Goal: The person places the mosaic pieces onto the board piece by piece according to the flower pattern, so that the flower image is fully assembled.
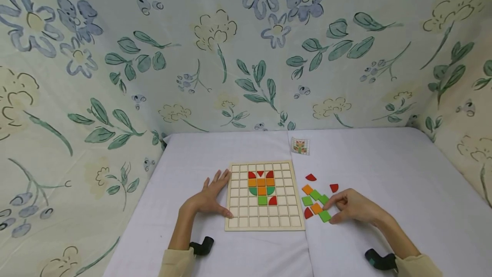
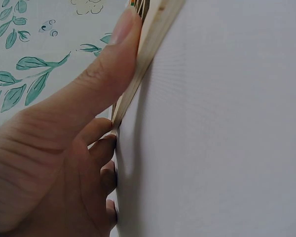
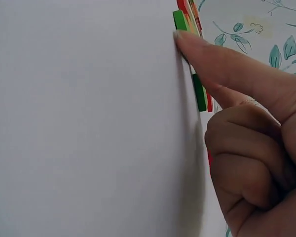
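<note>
The left hand (image 1: pixel 209 196), spread wide, touches the pale wooden square board (image 1: pixel 285 210). Right of it, the right hand (image 1: pixel 355 207) touches a flat green square (image 1: pixel 324 216); can't tell if pinching.

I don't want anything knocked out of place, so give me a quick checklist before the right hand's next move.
1. Board steadied: ok; the left hand touches its left edge.
2. Right hand at a piece: ok; thumb and index finger are at the nearest loose green square.
3. Firm grip on that square: cannot tell.
4. Clear sliding path to the board: not ok; a loose orange square and red quarter piece lie between, so lifting looks safer.
5. Cell left of the board's green square free: ok.
6. Picture card readable: not ok; too small in the head view.
</note>
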`<state>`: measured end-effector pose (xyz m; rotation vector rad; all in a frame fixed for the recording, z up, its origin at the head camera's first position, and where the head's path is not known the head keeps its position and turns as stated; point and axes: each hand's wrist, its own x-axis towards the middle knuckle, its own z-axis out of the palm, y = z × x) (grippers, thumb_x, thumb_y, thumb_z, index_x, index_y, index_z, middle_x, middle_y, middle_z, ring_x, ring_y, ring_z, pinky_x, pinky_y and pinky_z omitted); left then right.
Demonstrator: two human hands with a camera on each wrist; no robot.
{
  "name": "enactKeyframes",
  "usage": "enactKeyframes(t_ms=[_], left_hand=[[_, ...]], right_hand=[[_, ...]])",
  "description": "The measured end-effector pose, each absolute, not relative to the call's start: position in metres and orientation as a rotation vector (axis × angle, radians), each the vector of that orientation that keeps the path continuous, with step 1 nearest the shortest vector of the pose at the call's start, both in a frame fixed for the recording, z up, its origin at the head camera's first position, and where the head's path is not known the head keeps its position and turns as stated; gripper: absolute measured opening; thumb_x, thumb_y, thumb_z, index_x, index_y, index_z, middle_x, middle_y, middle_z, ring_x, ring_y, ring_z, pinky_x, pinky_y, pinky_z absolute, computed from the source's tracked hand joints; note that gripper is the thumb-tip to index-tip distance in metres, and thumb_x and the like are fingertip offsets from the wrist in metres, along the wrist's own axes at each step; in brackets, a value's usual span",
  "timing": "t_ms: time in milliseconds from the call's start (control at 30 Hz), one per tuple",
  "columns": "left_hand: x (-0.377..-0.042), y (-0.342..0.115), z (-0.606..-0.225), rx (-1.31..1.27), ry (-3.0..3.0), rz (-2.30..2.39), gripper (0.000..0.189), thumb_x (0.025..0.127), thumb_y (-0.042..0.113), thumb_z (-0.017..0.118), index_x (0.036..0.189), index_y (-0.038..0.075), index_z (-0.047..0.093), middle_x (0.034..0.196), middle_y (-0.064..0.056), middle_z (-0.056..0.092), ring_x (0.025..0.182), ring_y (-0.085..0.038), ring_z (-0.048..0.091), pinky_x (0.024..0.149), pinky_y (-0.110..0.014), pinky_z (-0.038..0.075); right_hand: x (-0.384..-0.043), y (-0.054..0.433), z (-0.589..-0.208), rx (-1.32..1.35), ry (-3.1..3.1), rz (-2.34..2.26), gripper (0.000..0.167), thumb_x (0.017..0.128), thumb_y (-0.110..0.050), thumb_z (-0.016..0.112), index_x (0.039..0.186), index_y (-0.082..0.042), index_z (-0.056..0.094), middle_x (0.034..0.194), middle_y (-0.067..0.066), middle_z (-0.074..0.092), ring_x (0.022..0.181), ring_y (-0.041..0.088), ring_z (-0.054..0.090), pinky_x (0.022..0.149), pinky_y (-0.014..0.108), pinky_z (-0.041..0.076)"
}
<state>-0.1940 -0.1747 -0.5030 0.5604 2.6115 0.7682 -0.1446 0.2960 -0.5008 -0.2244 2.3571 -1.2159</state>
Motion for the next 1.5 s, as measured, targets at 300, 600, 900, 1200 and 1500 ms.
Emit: enactKeyframes(t_ms=[300, 600, 900, 1200, 1500], left_hand=[[-0.193, -0.174, -0.501, 0.567, 2.616, 0.776, 0.137, 0.064, 0.043, 0.098, 0.167, 0.011, 0.014, 0.176, -0.006, 0.008, 0.164, -0.033, -0.004, 0.132, -0.062, -0.004], [-0.192, -0.174, -0.501, 0.556, 2.615, 0.77, 0.136, 0.064, 0.042, 0.098, 0.167, 0.01, 0.014, 0.176, -0.006, 0.007, 0.164, -0.033, -0.005, 0.132, -0.061, -0.004], [-0.192, -0.174, -0.502, 0.56, 2.61, 0.78, 0.136, 0.065, 0.042, 0.098, 0.167, 0.008, 0.014, 0.176, -0.008, 0.007, 0.164, -0.034, -0.005, 0.132, -0.062, -0.004], [-0.192, -0.174, -0.502, 0.552, 2.609, 0.77, 0.137, 0.064, 0.043, 0.098, 0.167, 0.011, 0.014, 0.176, -0.005, 0.007, 0.164, -0.031, -0.005, 0.132, -0.06, -0.005], [-0.193, -0.173, -0.501, 0.544, 2.611, 0.771, 0.136, 0.064, 0.042, 0.098, 0.167, 0.012, 0.015, 0.176, -0.005, 0.006, 0.164, -0.03, -0.005, 0.132, -0.06, -0.005]], right_hand=[[-0.151, 0.27, -0.489, -0.191, 2.465, -1.23, 0.035, 0.072, -0.02, 0.094, 0.103, -0.009, 0.081, 0.064, -0.004, 0.03, 0.063, 0.009, 0.032, 0.055, 0.024, 0.025], [-0.161, 0.226, -0.486, -0.13, 2.52, -1.32, 0.033, 0.075, -0.021, 0.093, 0.104, -0.01, 0.081, 0.062, -0.003, 0.027, 0.061, 0.011, 0.03, 0.055, 0.024, 0.025], [-0.166, 0.193, -0.493, -0.195, 2.565, -1.282, 0.024, 0.075, -0.017, 0.092, 0.096, -0.011, 0.081, 0.058, -0.005, 0.027, 0.054, 0.011, 0.026, 0.05, 0.019, 0.019], [-0.166, 0.176, -0.493, -0.167, 2.549, -1.325, 0.025, 0.075, -0.012, 0.092, 0.097, -0.01, 0.08, 0.057, -0.004, 0.028, 0.051, 0.012, 0.025, 0.047, 0.019, 0.019], [-0.167, 0.179, -0.495, -0.181, 2.535, -1.338, 0.024, 0.077, -0.015, 0.091, 0.099, -0.01, 0.081, 0.057, -0.004, 0.029, 0.052, 0.012, 0.025, 0.047, 0.019, 0.019]])
